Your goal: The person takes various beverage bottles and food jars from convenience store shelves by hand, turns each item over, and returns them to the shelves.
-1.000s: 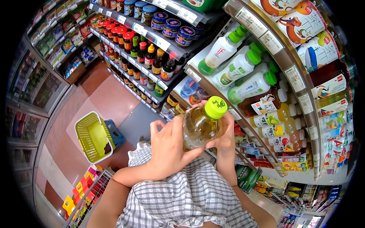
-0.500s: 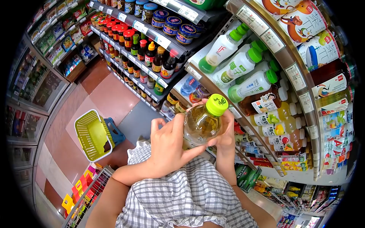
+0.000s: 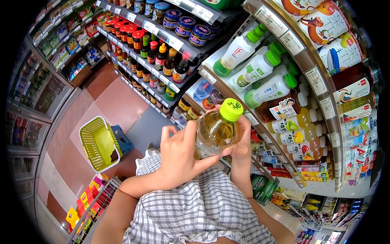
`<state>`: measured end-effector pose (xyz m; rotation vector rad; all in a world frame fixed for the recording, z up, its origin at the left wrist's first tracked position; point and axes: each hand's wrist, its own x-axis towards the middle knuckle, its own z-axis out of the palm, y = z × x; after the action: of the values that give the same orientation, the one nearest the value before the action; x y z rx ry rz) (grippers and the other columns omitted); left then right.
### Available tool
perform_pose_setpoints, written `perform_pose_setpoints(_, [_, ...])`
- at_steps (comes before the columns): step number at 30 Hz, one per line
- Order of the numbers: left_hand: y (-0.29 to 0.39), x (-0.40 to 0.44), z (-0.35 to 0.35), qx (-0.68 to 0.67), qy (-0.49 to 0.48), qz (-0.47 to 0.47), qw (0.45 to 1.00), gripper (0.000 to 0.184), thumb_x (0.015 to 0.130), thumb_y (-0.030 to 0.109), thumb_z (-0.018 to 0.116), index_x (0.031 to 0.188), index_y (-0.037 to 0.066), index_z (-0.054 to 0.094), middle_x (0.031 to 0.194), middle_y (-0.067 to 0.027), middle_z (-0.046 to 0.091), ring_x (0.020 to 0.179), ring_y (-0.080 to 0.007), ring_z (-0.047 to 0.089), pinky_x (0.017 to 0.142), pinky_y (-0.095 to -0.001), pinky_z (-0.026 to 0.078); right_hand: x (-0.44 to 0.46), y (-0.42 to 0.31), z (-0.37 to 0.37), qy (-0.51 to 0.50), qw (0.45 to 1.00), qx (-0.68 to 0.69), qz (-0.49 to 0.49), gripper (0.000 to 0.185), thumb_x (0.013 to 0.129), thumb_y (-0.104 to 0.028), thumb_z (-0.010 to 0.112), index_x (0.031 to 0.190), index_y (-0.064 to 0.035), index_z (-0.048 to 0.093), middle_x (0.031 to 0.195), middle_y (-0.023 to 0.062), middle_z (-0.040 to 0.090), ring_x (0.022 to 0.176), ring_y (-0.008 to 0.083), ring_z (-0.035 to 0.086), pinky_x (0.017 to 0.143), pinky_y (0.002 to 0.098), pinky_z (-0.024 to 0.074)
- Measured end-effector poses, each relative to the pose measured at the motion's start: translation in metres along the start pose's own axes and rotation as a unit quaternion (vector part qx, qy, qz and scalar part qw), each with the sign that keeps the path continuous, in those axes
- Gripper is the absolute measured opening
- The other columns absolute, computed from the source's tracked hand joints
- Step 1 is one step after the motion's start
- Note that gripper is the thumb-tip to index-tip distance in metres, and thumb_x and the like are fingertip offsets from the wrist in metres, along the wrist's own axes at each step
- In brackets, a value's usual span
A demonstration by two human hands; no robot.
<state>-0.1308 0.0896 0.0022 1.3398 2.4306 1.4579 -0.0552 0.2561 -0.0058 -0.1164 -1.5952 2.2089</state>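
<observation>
Between my two hands is a clear plastic bottle (image 3: 213,132) of yellowish drink with a bright green cap that bears dark lettering. It is held upright in front of my chest, tilted slightly to the right. My left hand (image 3: 178,148) wraps the bottle's left side, with the thumb along its lower front. From the right, my right hand (image 3: 241,140) grips it, fingers curled round the side and back. Most of the label is hidden by the hands. Beyond the bottle stands a shelf of white coconut drink bottles (image 3: 254,73) with green caps.
A yellow-green shopping basket (image 3: 99,142) stands on the tiled floor at left, next to a blue one (image 3: 123,140). Sauce jars (image 3: 138,40) fill the shelves ahead. Juice bottles (image 3: 298,138) line the right shelf. A wire rack (image 3: 99,203) stands at lower left.
The bottle and both hands stay nearly still; the cap sits a touch higher in view. My grip is the same.
</observation>
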Motion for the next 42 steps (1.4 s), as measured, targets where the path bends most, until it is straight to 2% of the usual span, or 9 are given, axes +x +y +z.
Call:
perform_pose_setpoints(7, [-0.001, -0.001, -0.002, -0.003, -0.005, -0.001, 1.000, 0.074, 0.065, 0.048, 0.080, 0.111, -0.002, 0.050, 0.072, -0.0118, 0.063, 0.063, -0.0294, 0.058, 0.080, -0.0392, 0.034, 0.000, -0.003, 0.004, 0.001, 1.000, -0.005, 0.008, 0.097, 0.046, -0.019, 0.096, 0.127, 0.0093, 0.051, 0.123, 0.0140, 0.059, 0.116, 0.0225, 0.056, 0.104, 0.0343, 0.0393])
perform_pose_setpoints(10, [-0.002, -0.001, -0.002, -0.013, 0.017, 0.022, 1.000, 0.069, 0.067, 0.045, 0.079, 0.108, -0.002, 0.049, 0.065, -0.0102, 0.059, 0.055, -0.0274, 0.054, 0.074, -0.0386, 0.033, -0.001, -0.005, 0.007, 0.004, 1.000, -0.011, 0.010, 0.096, 0.046, -0.018, 0.095, 0.127, 0.0098, 0.051, 0.122, 0.0140, 0.059, 0.115, 0.0221, 0.056, 0.104, 0.0338, 0.0397])
perform_pose_setpoints(22, [-0.005, -0.003, -0.001, -0.003, 0.005, 0.023, 1.000, 0.072, 0.068, 0.047, 0.078, 0.111, -0.003, 0.049, 0.060, -0.0111, 0.057, 0.055, -0.0282, 0.055, 0.075, -0.0385, 0.033, -0.003, -0.009, 0.012, -0.004, 0.999, -0.041, 0.011, 0.093, 0.049, -0.014, 0.092, 0.128, 0.0101, 0.050, 0.123, 0.0154, 0.059, 0.115, 0.0222, 0.057, 0.103, 0.0340, 0.0408])
perform_pose_setpoints(28, [-0.009, -0.001, 0.006, 0.003, 0.015, 0.002, 1.000, 0.078, 0.065, 0.049, 0.079, 0.114, -0.003, 0.049, 0.059, -0.0120, 0.058, 0.053, -0.0283, 0.055, 0.079, -0.0389, 0.034, -0.010, -0.013, 0.025, 0.041, 0.994, -0.102, 0.018, 0.087, 0.053, -0.013, 0.089, 0.128, 0.0088, 0.050, 0.125, 0.0164, 0.059, 0.117, 0.0232, 0.057, 0.105, 0.0353, 0.0407])
perform_pose_setpoints(34, [-0.010, 0.000, 0.011, -0.007, 0.022, 0.004, 1.000, 0.078, 0.062, 0.045, 0.080, 0.116, -0.002, 0.048, 0.060, -0.0116, 0.060, 0.054, -0.0278, 0.057, 0.079, -0.0377, 0.034, -0.013, -0.015, 0.029, 0.058, 0.985, -0.163, -0.003, 0.086, 0.055, -0.016, 0.090, 0.128, 0.0086, 0.051, 0.122, 0.0153, 0.060, 0.117, 0.0228, 0.057, 0.103, 0.0357, 0.0427])
perform_pose_setpoints(37, [-0.016, 0.006, 0.009, -0.081, -0.017, -0.025, 0.996, 0.074, 0.060, 0.043, 0.080, 0.112, -0.002, 0.051, 0.069, -0.0144, 0.064, 0.061, -0.0308, 0.061, 0.079, -0.0391, 0.039, -0.011, -0.017, 0.031, 0.064, 0.962, -0.264, -0.033, 0.082, 0.059, -0.026, 0.090, 0.126, 0.0059, 0.054, 0.117, 0.0148, 0.061, 0.113, 0.0231, 0.059, 0.100, 0.0359, 0.0444])
perform_pose_setpoints(40, [-0.028, 0.014, 0.017, -0.198, -0.017, -0.025, 0.980, 0.072, 0.061, 0.042, 0.081, 0.111, -0.003, 0.054, 0.082, -0.0182, 0.067, 0.070, -0.0358, 0.063, 0.080, -0.0412, 0.046, 0.002, -0.028, 0.023, 0.012, 0.899, -0.431, -0.076, 0.077, 0.064, -0.038, 0.088, 0.123, 0.0029, 0.058, 0.114, 0.0147, 0.061, 0.105, 0.0241, 0.061, 0.096, 0.0361, 0.0462])
perform_pose_setpoints(41, [-0.029, 0.014, 0.015, -0.251, -0.048, -0.055, 0.965, 0.070, 0.065, 0.039, 0.083, 0.113, -0.004, 0.056, 0.094, -0.0183, 0.068, 0.080, -0.0324, 0.067, 0.083, -0.0395, 0.050, 0.007, -0.029, 0.023, 0.024, 0.898, -0.427, -0.099, 0.071, 0.070, -0.041, 0.083, 0.122, 0.0013, 0.060, 0.110, 0.0140, 0.062, 0.098, 0.0248, 0.062, 0.090, 0.0358, 0.0474])
perform_pose_setpoints(42, [-0.029, 0.016, 0.012, -0.297, -0.079, -0.069, 0.949, 0.070, 0.066, 0.037, 0.083, 0.115, -0.005, 0.056, 0.095, -0.0171, 0.068, 0.083, -0.0290, 0.067, 0.084, -0.0380, 0.050, 0.013, -0.031, 0.020, 0.037, 0.900, -0.422, -0.102, 0.064, 0.076, -0.040, 0.079, 0.123, -0.0001, 0.060, 0.100, 0.0113, 0.064, 0.096, 0.0219, 0.061, 0.083, 0.0334, 0.0474])
